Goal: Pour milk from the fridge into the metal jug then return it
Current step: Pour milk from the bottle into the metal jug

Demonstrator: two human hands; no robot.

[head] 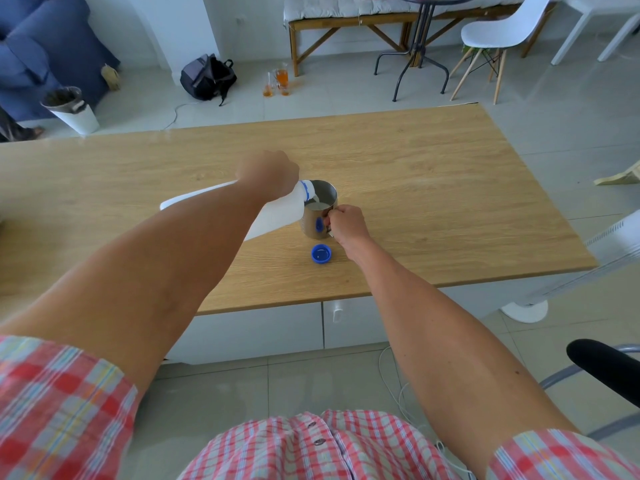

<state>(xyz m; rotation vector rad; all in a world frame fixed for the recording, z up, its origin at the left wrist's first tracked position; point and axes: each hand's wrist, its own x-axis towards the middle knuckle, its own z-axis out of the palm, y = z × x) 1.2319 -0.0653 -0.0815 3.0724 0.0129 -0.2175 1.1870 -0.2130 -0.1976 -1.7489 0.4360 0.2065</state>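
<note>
Wood-grain bench [433,209] fills the middle of the frame, with grey floor tiles beyond. At its centre the left hand [268,173] grips a white milk bottle [273,216], tipped so its neck hangs over the metal jug [318,216], milk inside. The right hand [346,223] has its fingers [329,220] closed on the jug's handle. A blue cap [321,253] lies just below the jug.

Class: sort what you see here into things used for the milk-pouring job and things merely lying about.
In use: milk bottle, metal jug, blue cap, left hand, right hand.

Lying about: backpack, white chair, glasses of orange drink, white bucket.
</note>
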